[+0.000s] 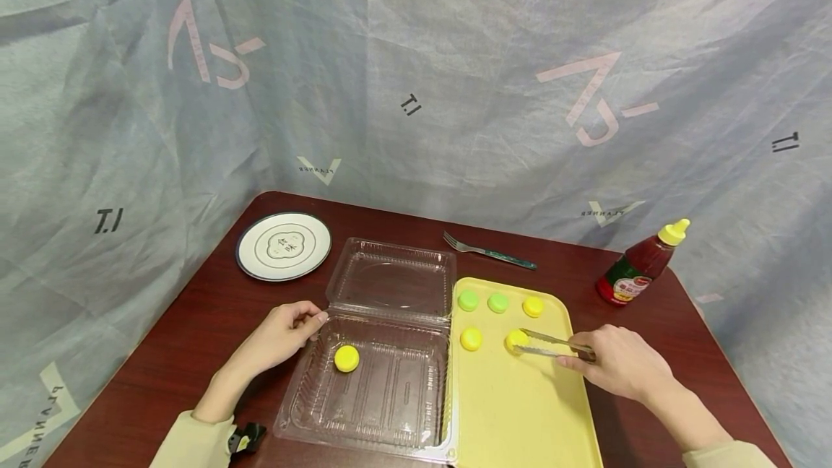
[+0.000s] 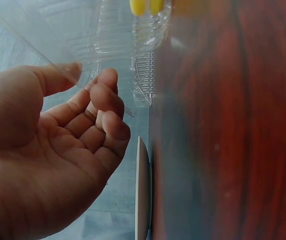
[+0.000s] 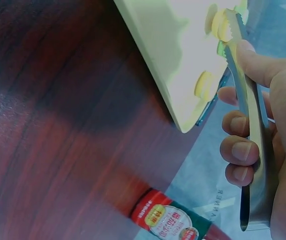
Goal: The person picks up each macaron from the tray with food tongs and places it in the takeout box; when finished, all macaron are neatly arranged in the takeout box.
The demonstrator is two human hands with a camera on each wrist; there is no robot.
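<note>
My right hand (image 1: 614, 361) grips a pair of metal tongs (image 3: 255, 145), whose tips sit on either side of a yellow macaron (image 1: 516, 341) on the yellow tray (image 1: 520, 410). Two green macarons (image 1: 497, 302) and two more yellow ones (image 1: 471, 339) lie around it there. With thumb and fingertips, my left hand (image 1: 282, 336) pinches the rim of a clear plastic clamshell box (image 1: 390, 381) near its hinge; the left wrist view shows the thumb (image 2: 63, 77) against the clear plastic. Inside the box's base rests one yellow macaron (image 1: 347, 359). Its lid (image 1: 393, 276) lies folded back, away from me.
A white plate with a dark rim (image 1: 283, 246) stands at the back left. Behind the tray lies a fork (image 1: 490, 254) with a patterned handle. A red sauce bottle (image 1: 640, 266) with a yellow cap stands at the right. Grey cloth (image 1: 416, 92) hangs behind the table.
</note>
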